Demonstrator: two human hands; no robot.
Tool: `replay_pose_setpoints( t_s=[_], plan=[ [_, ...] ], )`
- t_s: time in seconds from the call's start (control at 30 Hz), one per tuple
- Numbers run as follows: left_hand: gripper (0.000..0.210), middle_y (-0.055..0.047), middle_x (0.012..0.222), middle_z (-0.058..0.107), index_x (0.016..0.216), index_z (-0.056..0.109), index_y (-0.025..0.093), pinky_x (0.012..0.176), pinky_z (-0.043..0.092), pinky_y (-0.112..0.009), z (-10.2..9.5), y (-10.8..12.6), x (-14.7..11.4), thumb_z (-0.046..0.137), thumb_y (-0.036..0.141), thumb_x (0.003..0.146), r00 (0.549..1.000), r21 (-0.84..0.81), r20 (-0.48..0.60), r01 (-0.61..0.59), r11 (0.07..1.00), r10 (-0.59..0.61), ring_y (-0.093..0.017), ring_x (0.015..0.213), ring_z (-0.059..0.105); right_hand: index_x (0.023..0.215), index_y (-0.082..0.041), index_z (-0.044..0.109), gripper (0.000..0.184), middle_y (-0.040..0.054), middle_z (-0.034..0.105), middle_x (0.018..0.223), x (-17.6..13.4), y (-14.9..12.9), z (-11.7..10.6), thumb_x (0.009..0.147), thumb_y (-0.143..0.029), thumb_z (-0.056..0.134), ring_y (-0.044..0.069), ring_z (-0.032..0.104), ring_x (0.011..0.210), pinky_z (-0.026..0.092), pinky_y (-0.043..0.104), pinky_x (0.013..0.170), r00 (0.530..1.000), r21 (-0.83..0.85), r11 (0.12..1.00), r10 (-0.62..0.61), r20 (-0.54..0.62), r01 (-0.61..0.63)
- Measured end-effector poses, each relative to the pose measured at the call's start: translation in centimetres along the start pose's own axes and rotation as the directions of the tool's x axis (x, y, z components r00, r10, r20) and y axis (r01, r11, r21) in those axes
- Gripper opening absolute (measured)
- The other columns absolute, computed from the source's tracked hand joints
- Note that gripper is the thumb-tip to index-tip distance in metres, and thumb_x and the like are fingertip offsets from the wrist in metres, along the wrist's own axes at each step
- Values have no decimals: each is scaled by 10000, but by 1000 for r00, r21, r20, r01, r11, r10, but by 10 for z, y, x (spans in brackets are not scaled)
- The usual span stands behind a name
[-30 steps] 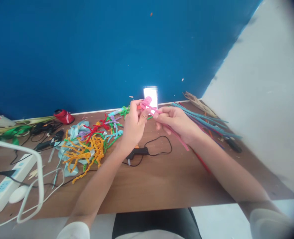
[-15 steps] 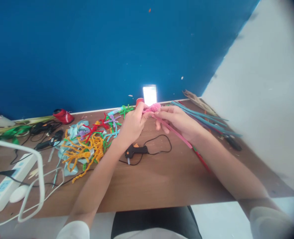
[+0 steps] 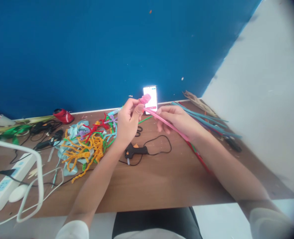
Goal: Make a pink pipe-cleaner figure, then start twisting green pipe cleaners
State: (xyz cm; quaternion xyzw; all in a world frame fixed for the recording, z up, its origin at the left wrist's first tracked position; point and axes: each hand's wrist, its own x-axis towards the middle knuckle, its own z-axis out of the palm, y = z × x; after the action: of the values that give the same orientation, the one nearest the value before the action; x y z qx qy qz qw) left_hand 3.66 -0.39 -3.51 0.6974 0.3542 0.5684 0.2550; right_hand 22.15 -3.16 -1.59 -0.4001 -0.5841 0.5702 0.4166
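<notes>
Between thumb and fingers, my left hand [image 3: 129, 124] grips a fuzzy pink pipe cleaner [image 3: 170, 125]. One end is coiled into a thick pink bundle that sticks up above my fingertips, in front of the phone's screen. From there the straight length slants down to the right. My right hand [image 3: 173, 120] is curled around that length, its fingers partly behind it; how tightly they press is hard to see. Below my hands, a black glue gun [image 3: 136, 150] lies on the table with its cord looped to the right.
A lit phone [image 3: 153, 99] leans against the blue wall. Orange pipe-cleaner pieces [image 3: 87, 151] and pale ribbon are heaped at left, near a white power strip [image 3: 9, 181]. Blue pipe cleaners [image 3: 206, 120] lie at right. Black scissor-like loops [image 3: 139, 131] show beside my left hand.
My left hand has moved slightly left and up with the coiled pink end, away from my right hand. A longer straight stretch now shows between them, and the phone's screen is less covered.
</notes>
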Motion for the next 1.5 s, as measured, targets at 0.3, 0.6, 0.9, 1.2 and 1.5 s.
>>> replay_pose_setpoints(
  t_s=[0.3, 0.6, 0.9, 1.2, 1.5],
  plan=[
    [264, 22, 651, 650, 889, 544, 209, 603, 406, -261, -6, -6, 3, 522, 446, 1004, 994, 291, -107, 14, 956, 18, -111, 586, 594, 711, -176, 632, 240, 16, 696, 665, -2, -4, -1, 921, -273, 571, 79, 527, 482, 402, 225, 490, 995, -118, 989, -95, -40, 90],
    [275, 3, 703, 629, 885, 545, 218, 641, 429, -263, -7, -12, 7, 489, 456, 1013, 987, 152, -151, 79, 985, -56, -131, 700, 615, 700, -165, 673, 292, -30, 516, 606, -6, -6, -3, 922, -355, 658, 86, 422, 576, 274, 262, 540, 949, -360, 903, -292, -119, 232],
    [321, 20, 657, 556, 906, 541, 228, 575, 416, -247, -4, -10, 6, 454, 518, 1011, 994, 67, -95, 68, 995, -61, -114, 595, 534, 602, -186, 503, 483, -51, 331, 563, -10, -9, 2, 959, -503, 580, 91, 261, 546, 161, 304, 525, 939, -405, 877, -326, -106, 259],
    [337, -30, 895, 659, 1036, 588, 234, 573, 410, -232, 6, -2, -2, 544, 559, 954, 995, 60, 74, 55, 997, -60, -126, 729, 597, 591, -187, 538, 434, -36, 312, 592, -6, -4, 7, 950, -428, 579, 111, 274, 604, 209, 292, 573, 917, -397, 883, -349, -192, 253],
    [284, -15, 796, 614, 884, 532, 220, 555, 423, -231, 3, -7, 2, 576, 490, 958, 993, -70, 50, 109, 992, -105, -118, 669, 565, 587, -182, 526, 421, -40, 282, 590, -8, -8, 7, 949, -392, 568, 102, 246, 590, 183, 294, 562, 921, -423, 870, -351, -169, 254]
  ],
)
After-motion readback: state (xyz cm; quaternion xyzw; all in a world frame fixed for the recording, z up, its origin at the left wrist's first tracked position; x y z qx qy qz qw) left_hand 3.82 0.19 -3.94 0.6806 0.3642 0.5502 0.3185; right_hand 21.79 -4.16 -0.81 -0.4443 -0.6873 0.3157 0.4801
